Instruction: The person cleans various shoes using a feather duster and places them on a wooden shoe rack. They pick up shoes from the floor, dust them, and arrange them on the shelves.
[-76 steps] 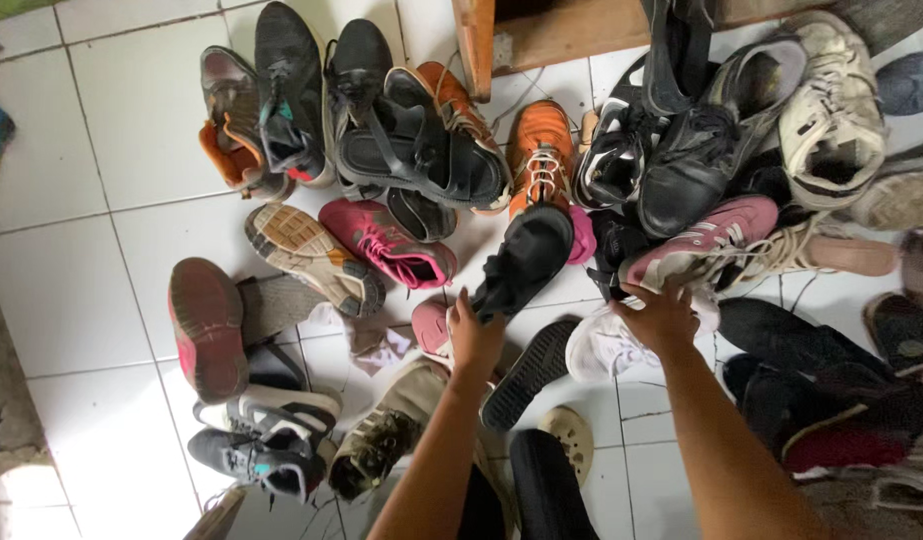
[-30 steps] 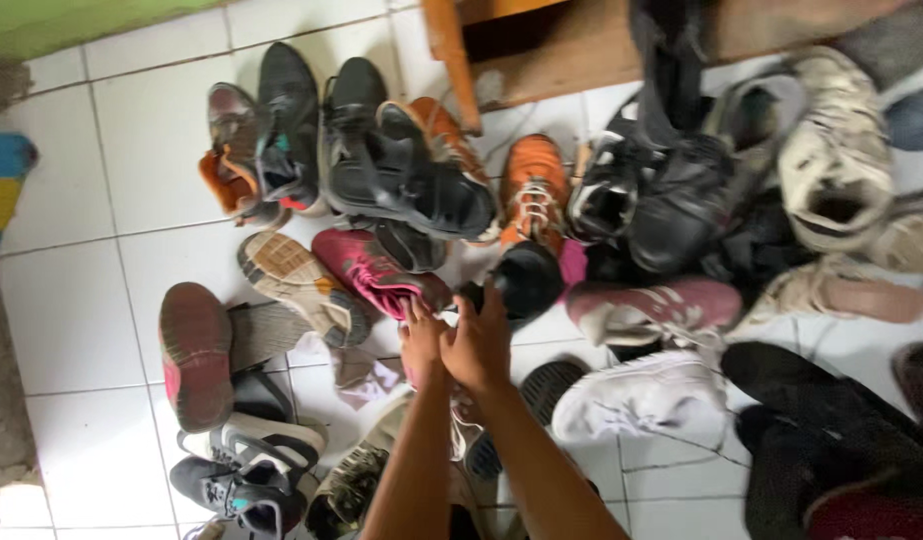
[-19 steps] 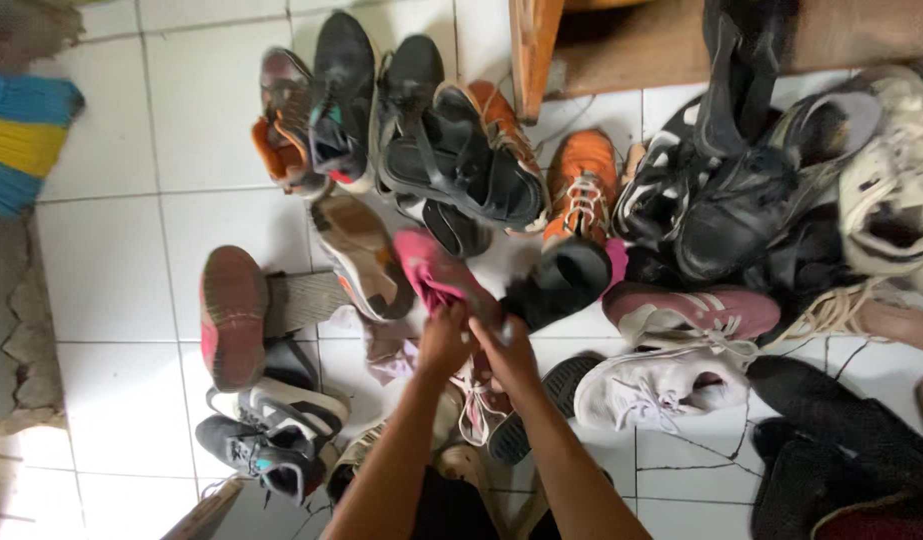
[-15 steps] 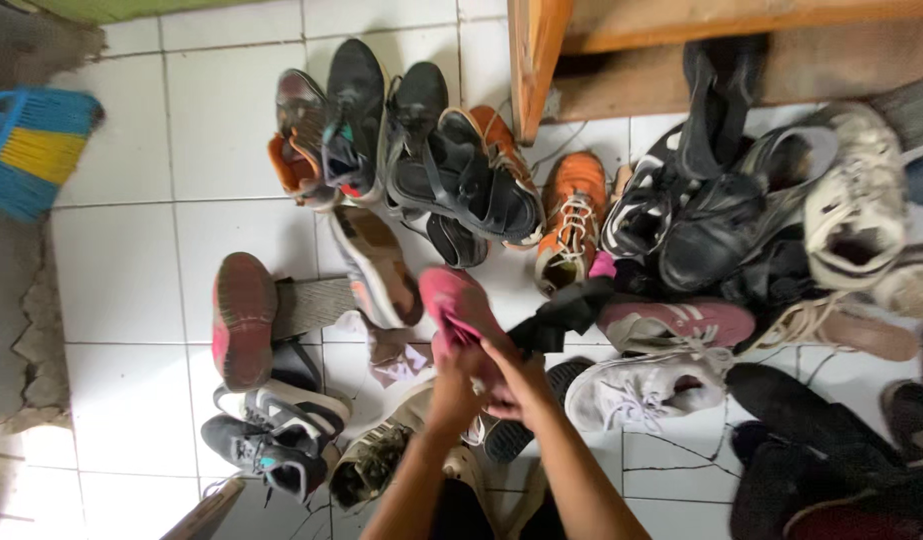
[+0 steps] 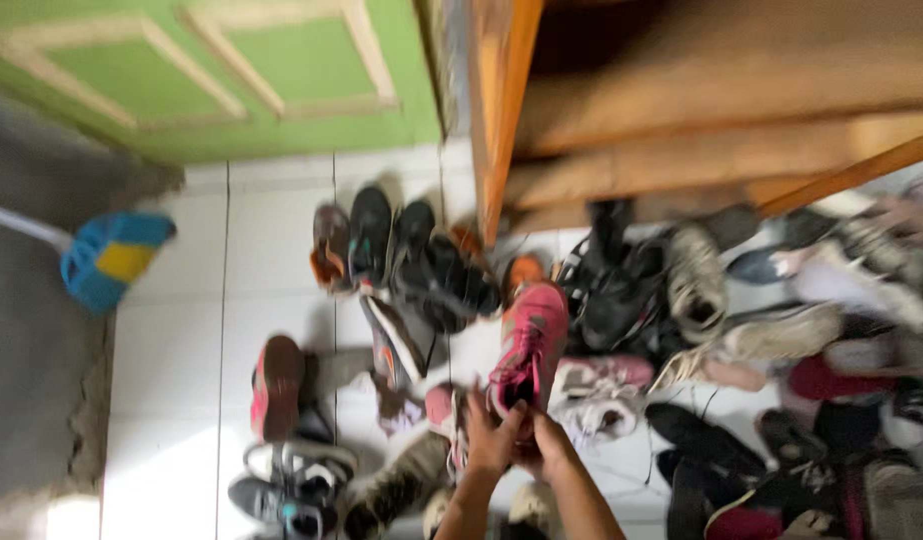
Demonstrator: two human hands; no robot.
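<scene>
A pink sneaker (image 5: 526, 345) with dark laces is lifted above the pile, its toe pointing away from me. My left hand (image 5: 491, 435) and my right hand (image 5: 546, 445) both grip its heel end, close together at the bottom middle of the view. Under the hands lie a second pink shoe (image 5: 443, 408) and a white-and-pink sneaker (image 5: 596, 385). The picture is blurred by motion.
Several shoes lie scattered on the white tiled floor (image 5: 181, 330): a red-soled one (image 5: 278, 385) at left, black ones (image 5: 436, 270) behind, a heap (image 5: 781, 330) at right. A wooden rack (image 5: 681, 110), a green door (image 5: 211, 70) and a blue brush (image 5: 111, 258) stand farther off.
Both hands have raised the pink sneaker out of the pile. The camera has tilted up, bringing the green door and wooden rack into view.
</scene>
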